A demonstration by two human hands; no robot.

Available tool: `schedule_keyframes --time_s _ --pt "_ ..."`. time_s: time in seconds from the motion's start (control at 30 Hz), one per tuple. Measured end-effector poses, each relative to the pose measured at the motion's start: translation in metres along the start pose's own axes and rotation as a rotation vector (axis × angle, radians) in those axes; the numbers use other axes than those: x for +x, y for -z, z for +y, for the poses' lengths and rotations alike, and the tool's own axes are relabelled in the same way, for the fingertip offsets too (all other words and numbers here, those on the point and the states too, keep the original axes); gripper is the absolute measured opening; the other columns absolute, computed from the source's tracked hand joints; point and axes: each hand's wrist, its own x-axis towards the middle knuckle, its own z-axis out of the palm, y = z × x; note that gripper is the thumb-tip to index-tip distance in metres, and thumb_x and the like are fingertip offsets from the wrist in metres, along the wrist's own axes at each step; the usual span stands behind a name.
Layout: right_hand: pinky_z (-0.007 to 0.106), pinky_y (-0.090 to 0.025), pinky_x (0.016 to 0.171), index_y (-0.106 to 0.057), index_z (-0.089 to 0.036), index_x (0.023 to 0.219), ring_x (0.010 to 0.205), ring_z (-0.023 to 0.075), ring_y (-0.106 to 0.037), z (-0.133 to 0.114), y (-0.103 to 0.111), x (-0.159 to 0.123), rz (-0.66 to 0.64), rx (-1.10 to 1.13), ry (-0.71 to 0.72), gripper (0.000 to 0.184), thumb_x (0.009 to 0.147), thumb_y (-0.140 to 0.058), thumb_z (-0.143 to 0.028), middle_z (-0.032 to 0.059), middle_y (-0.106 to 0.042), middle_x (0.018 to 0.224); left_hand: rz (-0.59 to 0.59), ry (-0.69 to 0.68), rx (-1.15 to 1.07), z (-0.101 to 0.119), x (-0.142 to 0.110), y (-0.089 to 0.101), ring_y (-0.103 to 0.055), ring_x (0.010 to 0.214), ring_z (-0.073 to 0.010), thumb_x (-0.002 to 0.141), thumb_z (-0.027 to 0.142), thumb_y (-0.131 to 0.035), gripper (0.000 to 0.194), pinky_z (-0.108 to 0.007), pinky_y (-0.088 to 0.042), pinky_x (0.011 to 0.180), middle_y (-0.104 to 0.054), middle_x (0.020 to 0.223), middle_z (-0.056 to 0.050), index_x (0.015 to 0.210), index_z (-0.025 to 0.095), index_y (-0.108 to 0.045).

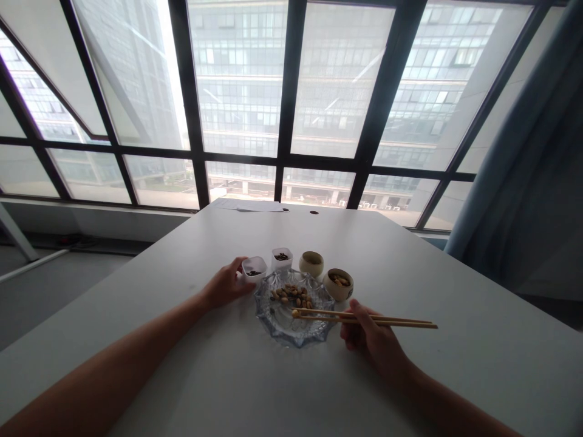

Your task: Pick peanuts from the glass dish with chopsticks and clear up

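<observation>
My left hand (228,283) is closed around a small white plastic cup (254,265) with a few dark bits in it. In my right hand (371,337) is a pair of wooden chopsticks (387,320), pointing left over a clear glass dish (296,337) with a scalloped rim. Brown nuts (294,295), which look like pistachios, lie in the dish. The chopstick tips are close together near the nuts, and a pale nut (296,313) appears to sit at them. Behind the dish stands a second white cup (282,258) with dark seeds inside.
Two beige ceramic cups stand behind the dish: one (311,264) shows no clear contents, the nearer one (338,285) holds brown nuts. White paper (250,206) and two dark round spots lie at the far end of the white table (218,376). A blue curtain (514,158) hangs at right.
</observation>
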Motion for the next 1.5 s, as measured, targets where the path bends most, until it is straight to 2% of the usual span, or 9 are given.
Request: schedule_keyframes --time_s 0.53,0.97,1.13,1.33,1.5 --pt "0.022 -0.04 0.04 -0.061 -0.015 0.066 0.04 0.013 -0.052 0.001 0.0 0.001 0.002 0.001 0.018 0.06 0.066 -0.073 -0.074 0.0046 -0.06 0.051 0.019 0.012 -0.003 0.001 0.0 0.0 -0.067 0.085 -0.0237 0.073 0.045 -0.07 0.062 -0.032 -0.052 0.073 -0.071 0.1 -0.011 0.125 0.017 -0.05" --pt "0.022 -0.04 0.04 -0.06 -0.015 0.068 0.041 0.0129 -0.052 0.003 0.002 0.0 -0.015 0.013 0.035 0.057 0.069 -0.073 -0.07 0.0046 -0.061 0.053 -0.01 -0.01 -0.024 -0.002 0.0 -0.001 -0.067 0.085 -0.0229 0.076 0.046 -0.068 0.062 -0.032 -0.053 0.074 -0.07 0.105 -0.011 0.126 0.018 -0.047" --pt "0.022 -0.041 0.04 -0.065 -0.013 0.076 0.042 0.0137 -0.054 0.002 0.002 0.001 -0.006 0.075 0.024 0.059 0.065 -0.078 -0.07 0.005 -0.062 0.054 -0.002 -0.011 0.003 -0.004 0.0 -0.002 -0.067 0.083 -0.0221 0.075 0.048 -0.068 0.063 -0.031 -0.053 0.073 -0.07 0.103 -0.01 0.126 0.017 -0.047" --pt "0.022 -0.042 0.04 -0.065 -0.014 0.072 0.041 0.0138 -0.055 -0.006 0.004 0.008 0.055 0.163 0.044 0.058 0.059 -0.083 -0.067 0.0055 -0.063 0.052 0.008 0.014 0.025 0.0 0.0 0.0 -0.066 0.081 -0.0226 0.074 0.048 -0.068 0.064 -0.032 -0.052 0.071 -0.07 0.101 -0.012 0.126 0.016 -0.048" --pt "0.022 -0.041 0.039 -0.064 -0.014 0.073 0.04 0.0138 -0.055 -0.007 0.005 0.009 0.044 0.124 0.074 0.058 0.062 -0.081 -0.068 0.0054 -0.063 0.052 0.0 0.011 -0.013 -0.001 0.001 -0.001 -0.065 0.075 -0.0197 0.074 0.045 -0.068 0.062 -0.03 -0.051 0.07 -0.07 0.101 -0.01 0.125 0.018 -0.048"
